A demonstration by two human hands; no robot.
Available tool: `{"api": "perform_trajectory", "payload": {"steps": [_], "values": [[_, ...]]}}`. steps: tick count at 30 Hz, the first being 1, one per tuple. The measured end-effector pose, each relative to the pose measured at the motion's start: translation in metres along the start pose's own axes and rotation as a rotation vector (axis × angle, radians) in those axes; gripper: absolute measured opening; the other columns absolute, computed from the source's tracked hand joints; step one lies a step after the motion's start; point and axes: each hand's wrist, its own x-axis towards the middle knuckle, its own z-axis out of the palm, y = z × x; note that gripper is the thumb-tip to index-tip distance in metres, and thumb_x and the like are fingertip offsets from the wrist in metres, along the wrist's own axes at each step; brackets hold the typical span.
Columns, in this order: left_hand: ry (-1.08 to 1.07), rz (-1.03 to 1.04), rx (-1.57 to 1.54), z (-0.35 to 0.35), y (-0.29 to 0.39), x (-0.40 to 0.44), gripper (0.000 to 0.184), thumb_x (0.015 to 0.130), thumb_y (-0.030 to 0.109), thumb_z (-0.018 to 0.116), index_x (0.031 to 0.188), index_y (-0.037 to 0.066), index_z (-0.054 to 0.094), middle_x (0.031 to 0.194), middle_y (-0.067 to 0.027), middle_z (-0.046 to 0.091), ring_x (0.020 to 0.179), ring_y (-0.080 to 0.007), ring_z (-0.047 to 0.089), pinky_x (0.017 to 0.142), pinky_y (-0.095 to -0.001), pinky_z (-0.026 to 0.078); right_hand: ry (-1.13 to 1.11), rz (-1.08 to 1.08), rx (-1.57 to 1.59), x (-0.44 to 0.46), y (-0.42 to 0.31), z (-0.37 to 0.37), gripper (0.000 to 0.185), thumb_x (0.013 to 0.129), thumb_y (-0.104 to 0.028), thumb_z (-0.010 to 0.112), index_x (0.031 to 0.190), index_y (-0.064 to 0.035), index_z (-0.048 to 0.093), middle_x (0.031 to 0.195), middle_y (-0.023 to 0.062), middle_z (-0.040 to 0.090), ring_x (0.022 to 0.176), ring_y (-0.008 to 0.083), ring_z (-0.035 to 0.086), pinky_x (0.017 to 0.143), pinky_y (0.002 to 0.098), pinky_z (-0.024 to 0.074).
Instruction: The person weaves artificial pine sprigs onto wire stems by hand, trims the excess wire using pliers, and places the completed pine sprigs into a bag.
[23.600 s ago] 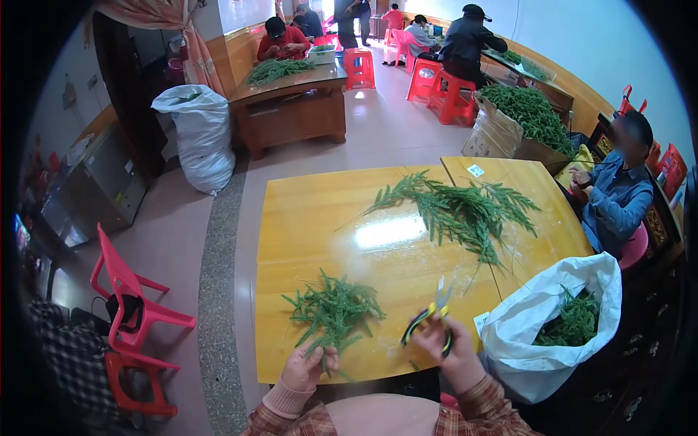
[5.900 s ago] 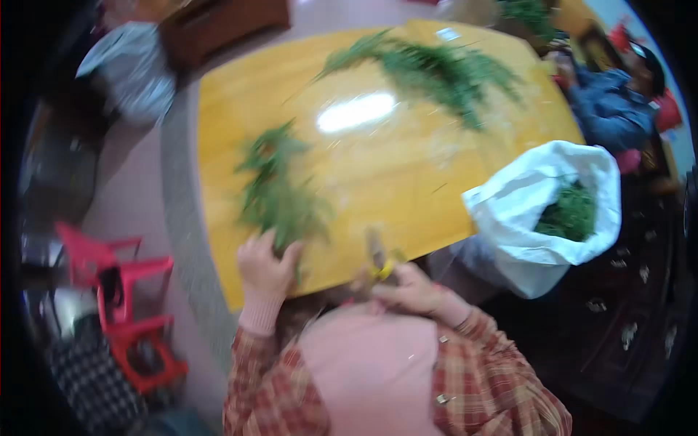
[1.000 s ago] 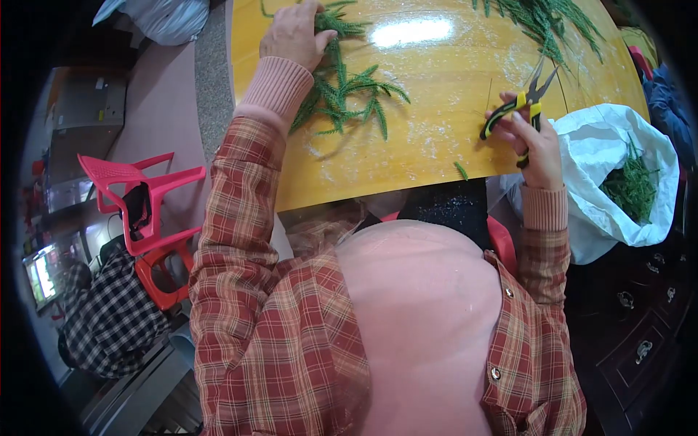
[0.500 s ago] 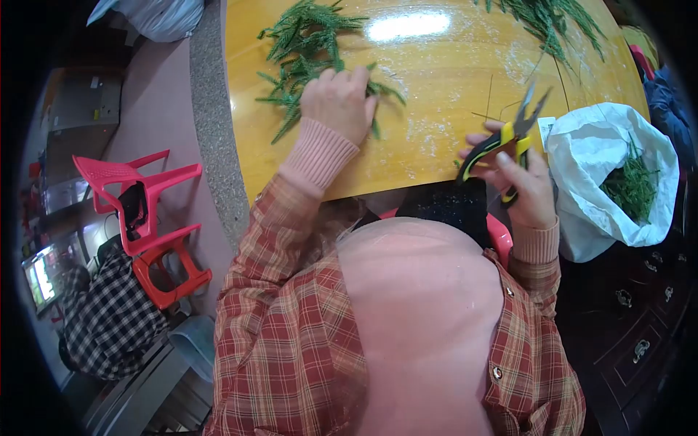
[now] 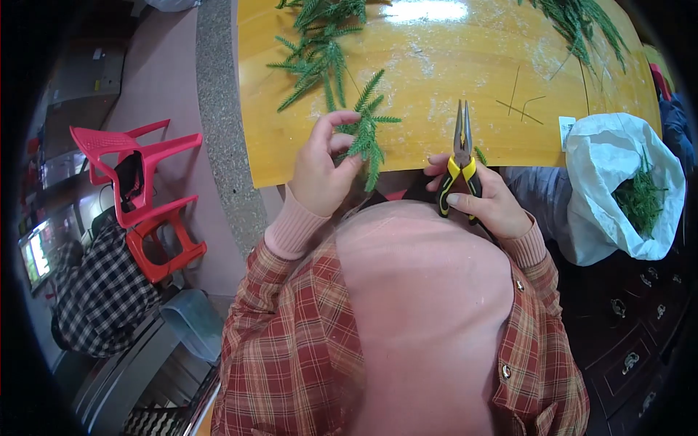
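My left hand [image 5: 326, 161] pinches a small green conifer-like sprig [image 5: 369, 134] above the table's near edge, its side shoots spread toward the right. In my right hand [image 5: 488, 200] is a pair of needle-nose pliers [image 5: 460, 156] with black and yellow handles, jaws pointing away from me and nearly closed. A bit of green [image 5: 480, 155] shows just behind the pliers; what it belongs to is hidden. More green sprigs [image 5: 320, 58] lie in a pile on the yellow table beyond my left hand.
Another bunch of greenery [image 5: 582, 29] lies at the far right of the yellow table [image 5: 436, 80]. Thin stems [image 5: 520, 109] rest nearer. A white sack [image 5: 589, 152] holding green pieces stands at the right edge. Pink chair [image 5: 145, 174] and red stool [image 5: 171, 247] are on the left.
My left hand has come back from the pile toward me with a sprig in its fingers. The pliers have moved left, turned upright, and their jaws have closed together.
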Motion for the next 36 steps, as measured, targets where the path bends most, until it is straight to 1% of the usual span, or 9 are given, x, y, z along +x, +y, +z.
{"api": "perform_trajectory", "payload": {"steps": [4,7,10,14,18,25,31,34,36], "values": [[-0.129,-0.002,-0.063,0.001,0.011,-0.005,0.045,0.084,-0.003,0.056,0.126,0.0,0.039,0.094,-0.0102,0.065,0.092,-0.0156,0.063,0.083,-0.0261,0.049,-0.002,-0.151,-0.474,-0.004,-0.004,0.0,0.044,0.084,0.0,0.054,0.128,-0.0024,0.046,0.101,0.0062,0.057,0.087,0.0104,0.055,0.078,0.0258,0.0473],[-0.215,-0.099,-0.313,0.0,0.027,-0.008,0.045,0.088,0.0,0.054,0.13,0.0,0.037,0.096,-0.0119,0.065,0.095,-0.0174,0.063,0.085,-0.0264,0.049,-0.029,0.083,-0.06,-0.006,-0.013,0.006,0.041,0.086,-0.001,0.053,0.127,-0.0024,0.047,0.102,0.0067,0.058,0.079,0.0079,0.055,0.071,0.0223,0.0474],[-0.256,-0.213,-0.536,-0.007,0.027,-0.006,0.04,0.09,0.008,0.056,0.126,0.001,0.04,0.096,-0.0137,0.065,0.093,-0.0171,0.063,0.082,-0.0258,0.05,-0.077,-0.007,-0.097,-0.003,-0.007,0.006,0.039,0.088,0.0,0.051,0.127,-0.0025,0.046,0.105,0.0071,0.058,0.072,0.0054,0.053,0.066,0.0202,0.0473],[-0.19,-0.383,-0.641,-0.009,0.026,-0.008,0.028,0.088,0.011,0.063,0.111,0.002,0.048,0.094,-0.0144,0.065,0.085,-0.0167,0.065,0.074,-0.0264,0.052,-0.013,0.011,-0.091,-0.007,-0.015,0.009,0.047,0.082,0.008,0.049,0.128,-0.0018,0.044,0.11,0.0104,0.058,0.08,0.0117,0.061,0.071,0.0243,0.0509],[-0.106,-0.13,-0.369,0.002,0.021,-0.018,0.026,0.085,0.005,0.065,0.104,0.001,0.047,0.087,-0.0118,0.065,0.083,-0.0161,0.065,0.072,-0.0247,0.051,0.066,-0.153,-0.404,-0.014,-0.016,0.012,0.056,0.075,0.013,0.048,0.128,-0.0013,0.043,0.114,0.0171,0.056,0.092,0.0241,0.065,0.078,0.0311,0.052],[0.089,0.156,0.073,0.004,0.037,-0.026,0.047,0.073,-0.001,0.073,0.111,-0.001,0.046,0.104,-0.0068,0.057,0.09,-0.013,0.063,0.081,-0.0255,0.048,0.229,-0.369,-0.985,-0.017,-0.023,0.014,0.061,0.069,0.015,0.048,0.128,-0.0015,0.042,0.118,0.0217,0.051,0.096,0.0411,0.059,0.081,0.0404,0.0498],[0.056,0.161,-0.003,0.007,0.038,-0.031,0.049,0.072,-0.003,0.074,0.112,0.0,0.046,0.106,-0.0068,0.057,0.092,-0.0119,0.062,0.081,-0.0243,0.048,0.309,-0.332,-1.096,-0.016,-0.025,0.022,0.06,0.069,0.014,0.049,0.127,-0.0008,0.043,0.12,0.0218,0.05,0.099,0.0411,0.057,0.082,0.0422,0.0487],[0.005,0.139,-0.008,0.008,0.038,-0.032,0.05,0.072,-0.003,0.074,0.113,0.0,0.045,0.107,-0.0071,0.057,0.091,-0.0114,0.062,0.081,-0.0243,0.048,0.298,-0.334,-1.044,-0.015,-0.025,0.025,0.07,0.063,0.021,0.045,0.128,-0.0034,0.043,0.122,0.0221,0.048,0.11,0.0412,0.052,0.091,0.0404,0.0447],[-0.051,0.126,-0.01,0.01,0.04,-0.032,0.05,0.072,-0.004,0.073,0.113,0.0,0.045,0.107,-0.0074,0.057,0.092,-0.0117,0.062,0.082,-0.0244,0.048,0.314,-0.405,-1.116,-0.013,-0.024,0.027,0.06,0.069,0.012,0.054,0.126,-0.0003,0.043,0.121,0.0216,0.049,0.101,0.0402,0.056,0.084,0.0405,0.0479]]}}
